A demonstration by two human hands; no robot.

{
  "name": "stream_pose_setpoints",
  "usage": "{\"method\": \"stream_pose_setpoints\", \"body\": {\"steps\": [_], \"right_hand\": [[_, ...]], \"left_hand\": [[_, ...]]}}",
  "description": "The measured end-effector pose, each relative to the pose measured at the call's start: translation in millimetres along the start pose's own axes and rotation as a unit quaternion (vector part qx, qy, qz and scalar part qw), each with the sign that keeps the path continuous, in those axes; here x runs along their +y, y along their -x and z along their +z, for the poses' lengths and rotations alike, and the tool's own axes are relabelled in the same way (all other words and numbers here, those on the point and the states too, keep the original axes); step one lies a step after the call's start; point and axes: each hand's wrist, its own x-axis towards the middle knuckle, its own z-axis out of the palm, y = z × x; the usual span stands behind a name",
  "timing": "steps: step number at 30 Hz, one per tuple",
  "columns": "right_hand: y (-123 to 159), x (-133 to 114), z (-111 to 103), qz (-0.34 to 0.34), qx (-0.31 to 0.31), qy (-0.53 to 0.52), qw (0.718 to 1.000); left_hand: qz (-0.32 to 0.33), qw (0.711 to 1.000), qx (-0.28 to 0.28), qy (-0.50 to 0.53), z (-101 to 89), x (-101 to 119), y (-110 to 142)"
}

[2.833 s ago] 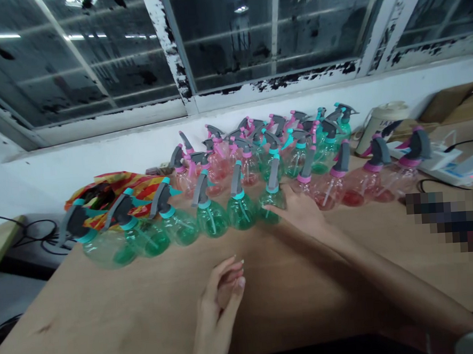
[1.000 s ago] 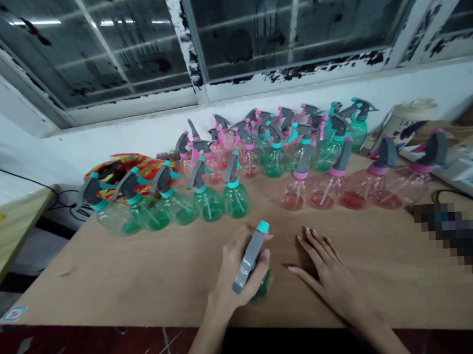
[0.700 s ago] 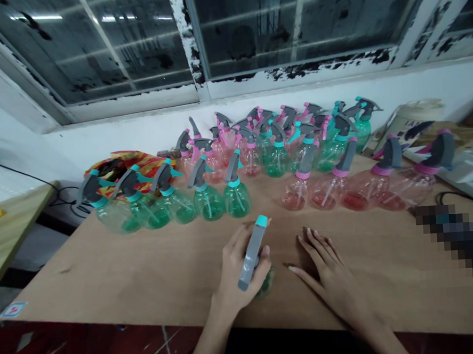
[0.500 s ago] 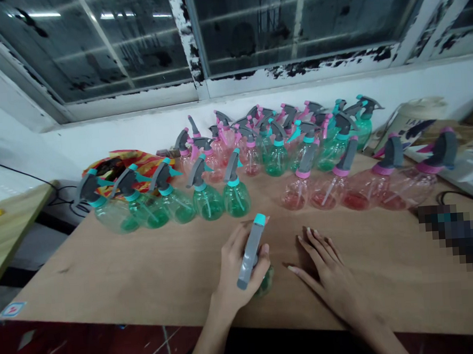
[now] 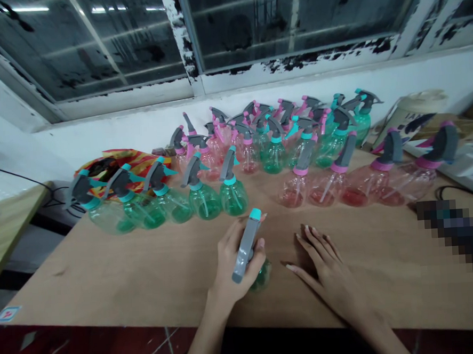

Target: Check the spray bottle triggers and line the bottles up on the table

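Observation:
My left hand (image 5: 229,265) is wrapped round the neck of a green spray bottle (image 5: 262,276) near the front of the table. Its grey sprayer head with a turquoise tip rises above my fingers, while my hand hides much of the bottle's body. My right hand (image 5: 330,275) lies flat on the wooden table (image 5: 126,280) to the right, fingers apart and holding nothing. Beyond my left hand stands a row of green spray bottles (image 5: 233,196). Past my right hand is a row of pink spray bottles (image 5: 293,189).
Many more pink and green bottles (image 5: 275,156) crowd against the wall under the window. A red and yellow bag (image 5: 139,164) lies behind the green row. At the right are a pale bag (image 5: 413,115), a white device (image 5: 472,173) and a blurred-out dark object (image 5: 460,238).
The view has shifted slightly. My left hand keeps its hold on the green spray bottle, and my right hand stays flat on the table.

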Motion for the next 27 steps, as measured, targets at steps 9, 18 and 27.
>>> {"method": "stream_pose_setpoints", "body": {"steps": [9,18,27], "right_hand": [[-1.2,-1.2,-2.8,0.003,-0.005,-0.013,1.0],[-0.5,-0.1,-2.4,0.005,-0.013,-0.01,1.0],[-1.6,-1.5,-4.8,0.003,-0.01,-0.011,1.0]], "left_hand": [[-0.049,0.999,0.012,-0.003,0.9,3.7,1.4],[0.028,0.999,0.019,-0.033,0.6,-1.2,-0.6],[0.023,0.999,0.021,-0.04,1.2,0.7,0.6]]}}
